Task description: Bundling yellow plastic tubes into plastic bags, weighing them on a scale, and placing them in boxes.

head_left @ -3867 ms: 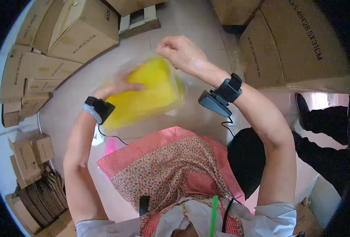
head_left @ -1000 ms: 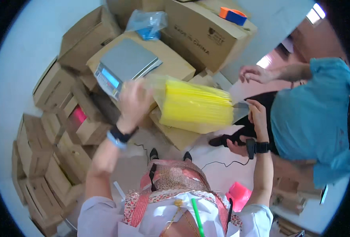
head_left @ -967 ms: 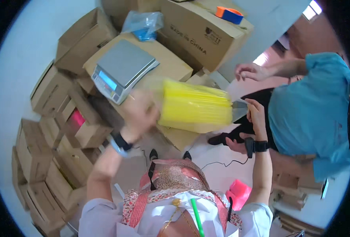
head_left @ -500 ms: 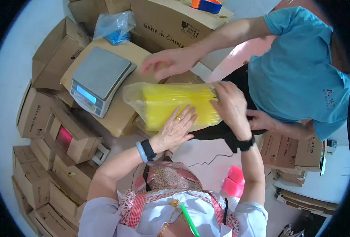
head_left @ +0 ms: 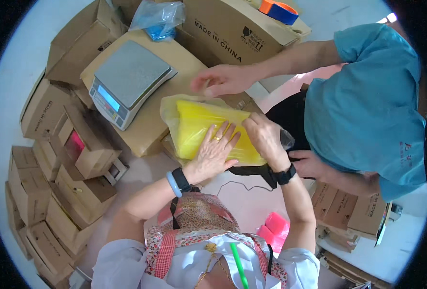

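Note:
A clear plastic bag packed with yellow contents [head_left: 190,126] is in front of me, tilted down toward the right. My left hand [head_left: 213,153], with a gold ring, lies flat on the lower middle of the bag with its fingers spread. At the bag's right end, the fingers of my right hand [head_left: 265,137] are curled tightly, pinching the plastic. Loose clear film sticks out beyond that hand. Just above the bag hovers a co-worker's hand [head_left: 225,79], not touching it. The co-worker's other hand [head_left: 310,164] is low, right of my right hand.
Left of the bag, a digital scale [head_left: 134,72] stands on a carton [head_left: 143,139]. Behind it sits a clear bag with blue contents [head_left: 160,21]. Open cartons [head_left: 86,144] are stacked at left. A co-worker in a blue shirt [head_left: 358,111] is close on the right. Pink packs [head_left: 275,229] lie on the floor.
My right hand has moved left and in, its fingers closing more on the bag's end, which now tilts down at right. The co-worker's upper hand has shifted slightly in the shifted view.

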Motion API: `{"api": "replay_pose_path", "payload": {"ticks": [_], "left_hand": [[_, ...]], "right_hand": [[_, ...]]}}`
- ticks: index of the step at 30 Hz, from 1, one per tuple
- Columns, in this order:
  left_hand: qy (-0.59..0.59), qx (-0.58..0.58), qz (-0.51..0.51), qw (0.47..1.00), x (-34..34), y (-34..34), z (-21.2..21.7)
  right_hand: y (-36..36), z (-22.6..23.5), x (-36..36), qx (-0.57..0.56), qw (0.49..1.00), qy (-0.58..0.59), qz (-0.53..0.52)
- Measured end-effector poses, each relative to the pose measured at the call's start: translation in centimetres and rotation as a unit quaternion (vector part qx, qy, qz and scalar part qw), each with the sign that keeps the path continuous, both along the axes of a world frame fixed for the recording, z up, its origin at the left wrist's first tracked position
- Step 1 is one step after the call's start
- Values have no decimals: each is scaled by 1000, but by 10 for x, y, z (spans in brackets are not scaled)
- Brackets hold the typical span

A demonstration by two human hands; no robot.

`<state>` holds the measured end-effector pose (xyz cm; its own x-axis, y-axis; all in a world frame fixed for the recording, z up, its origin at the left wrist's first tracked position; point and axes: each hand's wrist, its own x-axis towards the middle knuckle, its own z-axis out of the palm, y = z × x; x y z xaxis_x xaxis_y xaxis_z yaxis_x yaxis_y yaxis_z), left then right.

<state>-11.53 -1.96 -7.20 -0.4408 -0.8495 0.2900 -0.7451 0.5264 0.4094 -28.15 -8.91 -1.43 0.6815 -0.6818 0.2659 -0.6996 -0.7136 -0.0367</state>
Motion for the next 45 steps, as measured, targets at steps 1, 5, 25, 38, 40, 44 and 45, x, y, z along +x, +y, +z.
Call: {"api": "replay_pose_path", "payload": {"ticks": [1,5,25,38,40,44,45], "left_hand": [[-1,7,0,1000,-1,0,1],[9,18,-9,1000,0,1,0],[-95,-208,54,972,50,-41,37],[-25,-158,-39,986,45,-29,29],[-15,-160,-39,986,44,-29,30],[-43,-149,-26,988,43,-39,41],[-36,-152,-20,988,41,-41,42]], "right_hand": [[6,-1,0,5,1000,-12,0],[28,-8,2,31,999,14,38],[41,-17,-1,23,999,30,-7],[85,-58,51,71,997,-3,-23],[83,-60,55,93,995,0,-39],[74,-61,65,60,993,-63,-75],[70,-60,66,59,993,-65,-78]]}}
